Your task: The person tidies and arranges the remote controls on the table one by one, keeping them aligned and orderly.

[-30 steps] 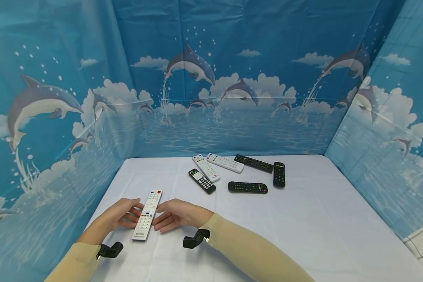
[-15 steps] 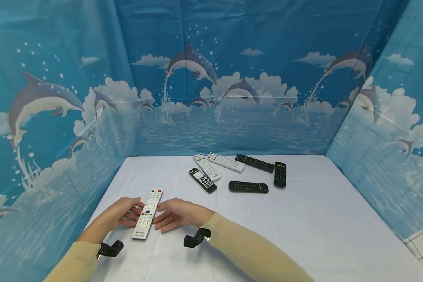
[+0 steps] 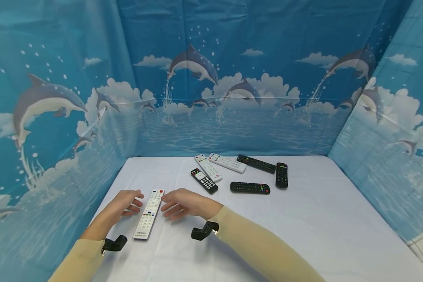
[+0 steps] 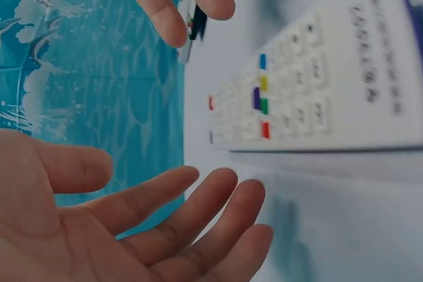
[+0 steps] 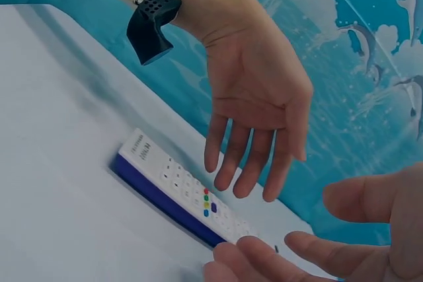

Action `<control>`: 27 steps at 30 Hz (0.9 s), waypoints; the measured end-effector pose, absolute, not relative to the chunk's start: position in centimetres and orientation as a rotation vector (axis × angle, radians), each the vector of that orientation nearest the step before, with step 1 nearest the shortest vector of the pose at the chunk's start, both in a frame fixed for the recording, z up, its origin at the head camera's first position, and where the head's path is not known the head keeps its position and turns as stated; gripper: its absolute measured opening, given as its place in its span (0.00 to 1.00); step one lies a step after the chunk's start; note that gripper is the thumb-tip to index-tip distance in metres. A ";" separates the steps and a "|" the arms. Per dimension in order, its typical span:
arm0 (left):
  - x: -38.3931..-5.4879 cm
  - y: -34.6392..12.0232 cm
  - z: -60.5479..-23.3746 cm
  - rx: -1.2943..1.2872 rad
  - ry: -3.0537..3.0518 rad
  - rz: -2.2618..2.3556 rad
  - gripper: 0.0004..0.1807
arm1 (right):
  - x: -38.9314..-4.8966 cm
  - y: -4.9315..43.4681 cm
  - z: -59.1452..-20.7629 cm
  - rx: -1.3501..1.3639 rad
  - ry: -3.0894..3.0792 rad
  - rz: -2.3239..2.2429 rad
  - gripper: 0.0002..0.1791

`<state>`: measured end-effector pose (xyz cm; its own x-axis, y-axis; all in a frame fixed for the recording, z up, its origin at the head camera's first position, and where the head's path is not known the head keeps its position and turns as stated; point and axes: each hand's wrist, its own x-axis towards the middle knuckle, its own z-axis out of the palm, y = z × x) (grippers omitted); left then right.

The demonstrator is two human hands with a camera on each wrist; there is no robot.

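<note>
A long white remote control (image 3: pixel 149 215) with a blue-purple underside lies on the white table, its red button at the far end. My left hand (image 3: pixel 126 203) hovers at its left side, fingers loosely extended. On its other side is my right hand (image 3: pixel 188 203), palm facing the remote, fingers slightly bent. In the left wrist view a gap shows between the remote (image 4: pixel 297 90) and the left fingertips (image 4: pixel 248 193). The right wrist view has both hands above the remote (image 5: pixel 182 186), with nothing between their fingers.
Toward the back lie two white remotes (image 3: pixel 227 163), (image 3: pixel 208 167) and a small black remote with white buttons (image 3: pixel 204 181). Right of them are black remotes (image 3: pixel 250 187), (image 3: pixel 256 163), (image 3: pixel 281 175). A blue dolphin-print curtain (image 3: pixel 232 129) encloses the table (image 3: pixel 285 227) at the back and sides.
Both hands have lifted away from the white remote's sides, moving slightly farther forward, and the right hand has shifted right. The remote stays in place; the head view has shifted slightly.
</note>
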<state>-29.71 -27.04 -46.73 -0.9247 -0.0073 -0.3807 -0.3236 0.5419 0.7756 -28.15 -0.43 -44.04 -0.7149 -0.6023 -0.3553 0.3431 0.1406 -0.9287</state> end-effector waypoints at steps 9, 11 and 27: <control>-28.3 -21.1 -41.2 -0.172 2.495 1.545 0.27 | -29.7 3.2 -41.9 -0.298 1.834 -1.684 0.24; -28.5 -20.1 -40.9 -0.162 2.493 1.595 0.26 | -30.1 3.9 -41.7 -0.292 1.876 -1.682 0.24; -30.9 -11.6 -41.2 -0.176 2.177 1.939 0.23 | -32.5 10.4 -41.7 -0.084 2.138 -1.734 0.24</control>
